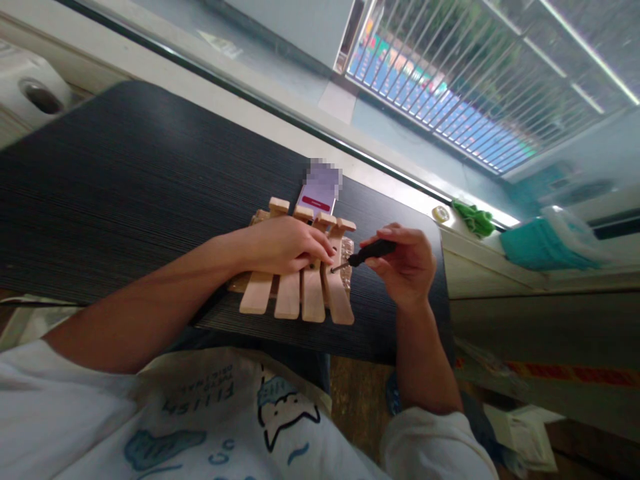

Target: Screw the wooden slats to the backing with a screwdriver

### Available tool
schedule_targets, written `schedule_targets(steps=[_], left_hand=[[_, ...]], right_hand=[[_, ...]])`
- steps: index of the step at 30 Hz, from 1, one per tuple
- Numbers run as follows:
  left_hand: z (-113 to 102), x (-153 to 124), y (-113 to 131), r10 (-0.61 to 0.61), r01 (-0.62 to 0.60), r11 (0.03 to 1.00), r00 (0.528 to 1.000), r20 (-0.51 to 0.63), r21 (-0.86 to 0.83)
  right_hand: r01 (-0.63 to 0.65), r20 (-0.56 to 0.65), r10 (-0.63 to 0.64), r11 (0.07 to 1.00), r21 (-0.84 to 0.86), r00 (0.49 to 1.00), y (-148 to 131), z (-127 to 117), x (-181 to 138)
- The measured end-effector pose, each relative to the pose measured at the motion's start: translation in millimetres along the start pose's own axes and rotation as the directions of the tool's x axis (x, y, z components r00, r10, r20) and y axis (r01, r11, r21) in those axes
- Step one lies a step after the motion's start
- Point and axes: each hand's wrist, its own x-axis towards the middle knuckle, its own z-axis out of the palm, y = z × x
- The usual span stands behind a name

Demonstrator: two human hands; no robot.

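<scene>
Several pale wooden slats (289, 297), flared at the near end, lie side by side like a small rack. My left hand (283, 245) rests palm down across them, its fingers extended and thumb a little apart, fingertips near the rightmost slat (339, 300). Held in the fingers of my right hand (407, 260) is a black-handled screwdriver (373, 253). Its metal tip points left and down at a dark spot, a hole or screw head, on the rightmost slat. Whether it touches is hard to tell. Parts of the slats are hidden under my left hand.
Bubble wrap (347, 257) shows under the slats on the dark table (150, 180). A phone (317, 193) with a lit screen lies just behind. Along the window ledge are a tape roll (441, 213), a green cloth-like item (474, 219) and a teal container (533, 243).
</scene>
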Motion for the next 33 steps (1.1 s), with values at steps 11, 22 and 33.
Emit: schedule_targets(steps=[11,22,33], left_hand=[[1,0,-1,0.008,-0.008,1.0,1.0,-0.013,0.008],[1,0,-1,-0.013,0.013,1.0,1.0,-0.005,-0.011],[1,0,0,-0.037,0.037,0.999,0.999,0.002,-0.02]], right_hand=[[0.082,-0.143,-0.102,0.987,-0.141,0.984,-3,13,6],[0.064,-0.22,-0.105,0.981,-0.184,0.97,3,14,1],[0.092,0.019,-0.09,0.989,-0.115,0.996,5,-5,-3]])
